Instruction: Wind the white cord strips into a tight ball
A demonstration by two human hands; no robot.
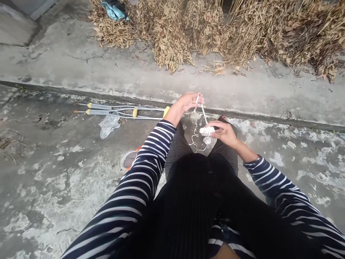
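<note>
My left hand [191, 101] is raised above my lap with white cord [204, 113] looped about its fingers, and a short end dangles beneath them. From there the cord runs down to a wound bundle of white cord [206, 131]. My right hand [224, 133] grips that bundle from its right side, fingers and thumb closed on it. Just under the bundle is a smaller ball of white cord [207, 140], and whether it touches the bundle I cannot tell. A thin loose strand [194, 144] curls to its left, between my knees.
A pair of crutches [125, 111] with yellow pads lies on the concrete to the left, beside a crumpled clear plastic bag [109, 126]. Ahead runs a low concrete ledge [129, 77] with dry leafy stalks [172, 43] on it. A grey and orange shoe [129, 160] is left of my leg.
</note>
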